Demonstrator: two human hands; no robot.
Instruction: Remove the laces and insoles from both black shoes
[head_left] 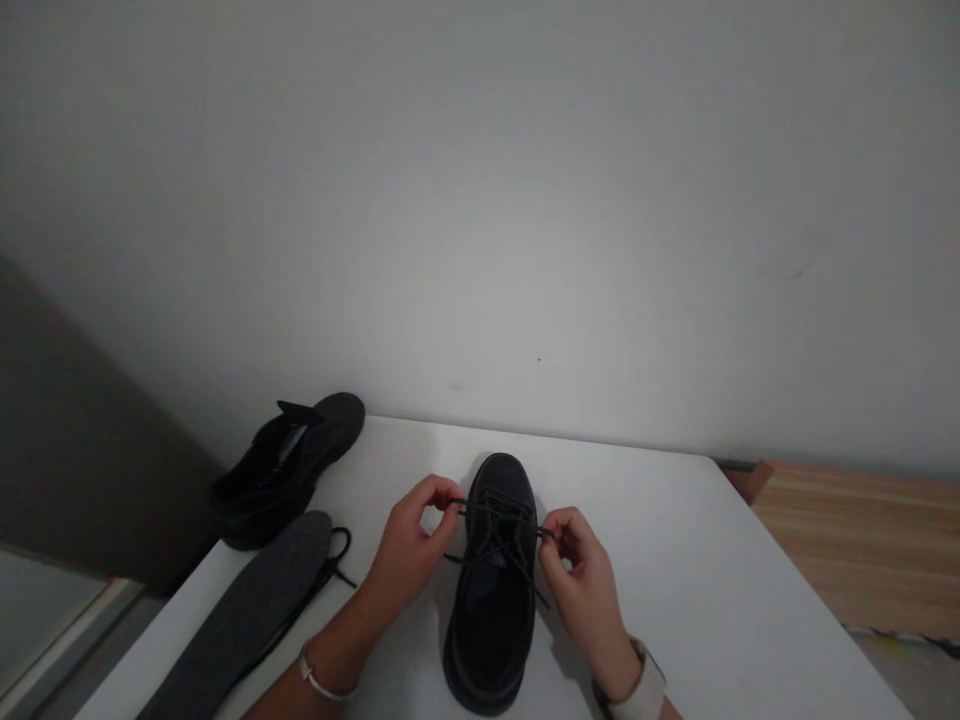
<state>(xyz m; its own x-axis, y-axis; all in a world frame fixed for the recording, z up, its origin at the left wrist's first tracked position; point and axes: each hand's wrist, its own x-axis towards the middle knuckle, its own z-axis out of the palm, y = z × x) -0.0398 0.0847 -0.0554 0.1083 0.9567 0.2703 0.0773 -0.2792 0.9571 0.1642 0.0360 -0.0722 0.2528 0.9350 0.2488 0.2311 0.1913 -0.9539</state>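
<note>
A black lace-up shoe (491,620) stands on the white table, its toe pointing toward the wall. Black shoelace (495,512) runs through its eyelets, with loose ends hanging on both sides. At the shoe's left side my left hand (416,535) is closed, pinching a part of the lace between thumb and forefinger. On the opposite side my right hand (581,565) pinches another part of the same lace. Both parts are drawn outward from the shoe. The inside of the shoe is dark.
A second black shoe (289,465), without a lace across its opening, lies at the table's far left. Near it are a grey insole (255,610) and a loose black lace (341,545). The white table (720,580) meets a wall (525,250); a wooden surface (862,540) is at right.
</note>
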